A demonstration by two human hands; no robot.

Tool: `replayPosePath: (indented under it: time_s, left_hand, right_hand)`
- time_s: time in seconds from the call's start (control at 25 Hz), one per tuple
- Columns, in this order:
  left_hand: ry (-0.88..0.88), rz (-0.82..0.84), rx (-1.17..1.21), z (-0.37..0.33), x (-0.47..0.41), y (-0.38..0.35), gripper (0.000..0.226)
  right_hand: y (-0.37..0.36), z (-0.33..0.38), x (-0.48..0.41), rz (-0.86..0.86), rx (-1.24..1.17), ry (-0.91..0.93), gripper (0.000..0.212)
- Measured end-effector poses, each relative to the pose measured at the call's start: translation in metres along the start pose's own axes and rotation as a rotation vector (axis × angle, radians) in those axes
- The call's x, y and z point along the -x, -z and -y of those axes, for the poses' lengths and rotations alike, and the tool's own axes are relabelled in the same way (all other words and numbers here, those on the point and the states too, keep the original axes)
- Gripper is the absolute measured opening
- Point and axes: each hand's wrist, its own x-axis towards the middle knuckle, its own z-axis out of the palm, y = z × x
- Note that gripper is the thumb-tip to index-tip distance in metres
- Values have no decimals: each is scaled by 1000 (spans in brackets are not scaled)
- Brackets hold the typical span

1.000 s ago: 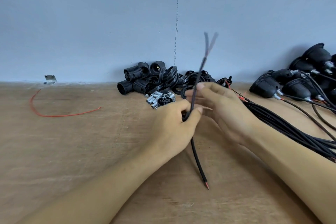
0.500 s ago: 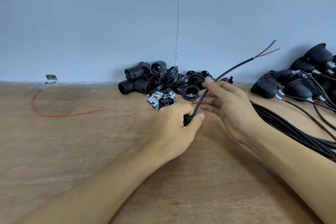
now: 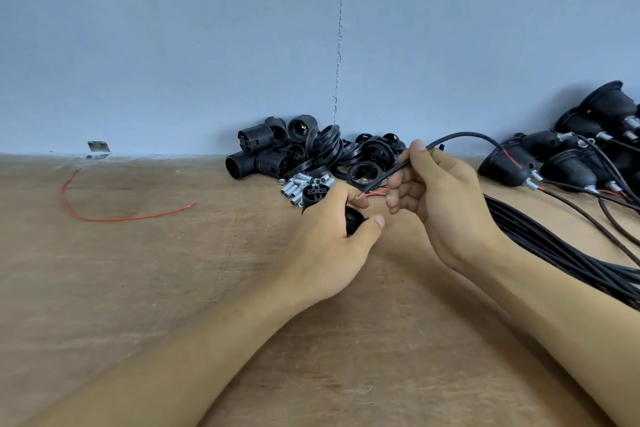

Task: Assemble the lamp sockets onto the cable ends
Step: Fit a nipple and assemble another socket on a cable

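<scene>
Now the left hand (image 3: 325, 239) is gripping a round black socket (image 3: 354, 218), while the right hand (image 3: 446, 204) is pinching a thin black cable (image 3: 450, 136) ending in red wire.

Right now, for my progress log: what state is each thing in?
Left hand, grips a black socket part.
Right hand, pinches the black cable.
Cable end, split wires exposed, near the left fingers.
Socket shells, loose, piled by the wall.
Wired sockets, cables attached, lying at right.
Red wire, loose on the table.
</scene>
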Motion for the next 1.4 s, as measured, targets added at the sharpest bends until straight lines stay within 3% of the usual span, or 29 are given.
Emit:
replayPosePath:
  time_s: [0.48,0.6,0.88,1.4]
  left_hand:
    - [-88,12,44,1,1,1,18]
    - [-59,17,84,1,0,1,15]
    - [-25,-38,106,3,-1,2,22]
    - [-50,21,100,4,0,5,30]
  right_hand:
    - [-4,-6,5,170,288,96,32]
    - [-4,-5,7,240,354,120,24]
    - [-4,-5,7,192,402,157,29]
    - [0,-7,6,176,408,219,26]
